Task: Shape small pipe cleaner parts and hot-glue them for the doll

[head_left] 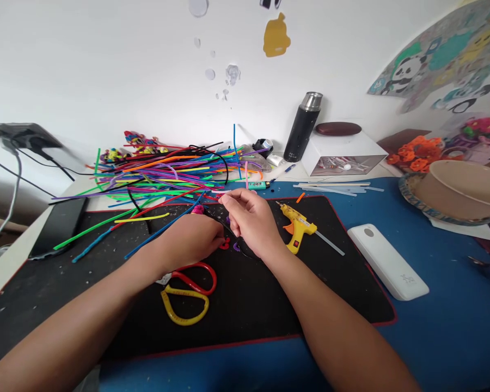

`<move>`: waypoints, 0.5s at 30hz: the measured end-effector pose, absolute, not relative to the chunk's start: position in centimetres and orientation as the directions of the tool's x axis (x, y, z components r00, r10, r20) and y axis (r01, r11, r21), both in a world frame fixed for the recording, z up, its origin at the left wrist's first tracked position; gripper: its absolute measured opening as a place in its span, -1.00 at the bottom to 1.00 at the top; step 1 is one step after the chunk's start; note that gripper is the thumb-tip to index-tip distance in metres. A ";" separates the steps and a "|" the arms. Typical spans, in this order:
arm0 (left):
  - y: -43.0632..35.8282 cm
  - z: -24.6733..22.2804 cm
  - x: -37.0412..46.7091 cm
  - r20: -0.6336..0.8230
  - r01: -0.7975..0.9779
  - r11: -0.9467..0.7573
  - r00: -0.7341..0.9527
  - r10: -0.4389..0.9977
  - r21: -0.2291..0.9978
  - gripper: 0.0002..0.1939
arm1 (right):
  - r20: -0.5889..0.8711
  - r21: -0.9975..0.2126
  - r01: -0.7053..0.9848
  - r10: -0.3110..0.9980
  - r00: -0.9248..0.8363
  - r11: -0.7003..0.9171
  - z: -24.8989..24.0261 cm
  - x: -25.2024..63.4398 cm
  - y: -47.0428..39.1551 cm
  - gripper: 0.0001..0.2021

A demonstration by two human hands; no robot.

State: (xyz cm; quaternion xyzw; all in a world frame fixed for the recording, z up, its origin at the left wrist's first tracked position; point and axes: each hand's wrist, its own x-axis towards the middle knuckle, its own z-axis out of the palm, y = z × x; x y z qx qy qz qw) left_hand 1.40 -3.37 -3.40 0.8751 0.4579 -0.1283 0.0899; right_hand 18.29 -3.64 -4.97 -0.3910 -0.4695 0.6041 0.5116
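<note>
Just beyond left fingers point(213, 235), pink piece point(197, 209)

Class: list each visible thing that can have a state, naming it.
Left hand: curled, grip unclear
Right hand: curled, grip unclear
Red-and-yellow-handled scissors: flat, blades mostly hidden
Yellow plastic glue gun: on its side, glue stick inserted
Black cylindrical flask: upright, silver cap on
Oval brown case: closed
Multicoloured fuzzy stems: loosely heaped
White rounded power bank: lying flat

A small, bright pink fuzzy piece point(198, 209) shows just beyond the left grip point(194, 237).
</note>
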 end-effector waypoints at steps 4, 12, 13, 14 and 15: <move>-3.4 -3.2 1.4 -0.304 0.826 -0.560 0.550 0.778 0.063 -0.66 | 0.016 -0.968 -0.251 0.984 -0.177 -0.029 -4.9 18.3 -3.7 -0.68; -3.3 -2.7 1.7 -0.334 0.854 -0.517 0.507 0.794 0.068 -0.73 | 0.019 -0.974 -0.226 0.982 -0.189 -0.025 -4.9 18.3 -3.7 -0.69; -3.3 -2.6 1.7 -0.337 0.856 -0.513 0.502 0.797 0.060 -0.73 | 0.020 -0.974 -0.227 0.982 -0.190 -0.024 -4.9 18.3 -3.7 -0.70; -3.2 -2.5 1.6 -0.335 0.857 -0.513 0.499 0.799 0.052 -0.72 | 0.021 -0.973 -0.228 0.982 -0.190 -0.023 -4.9 18.3 -3.8 -0.70; -3.1 -2.4 1.4 -0.329 0.856 -0.515 0.499 0.801 0.044 -0.72 | 0.021 -0.973 -0.229 0.981 -0.191 -0.023 -4.8 18.3 -3.8 -0.71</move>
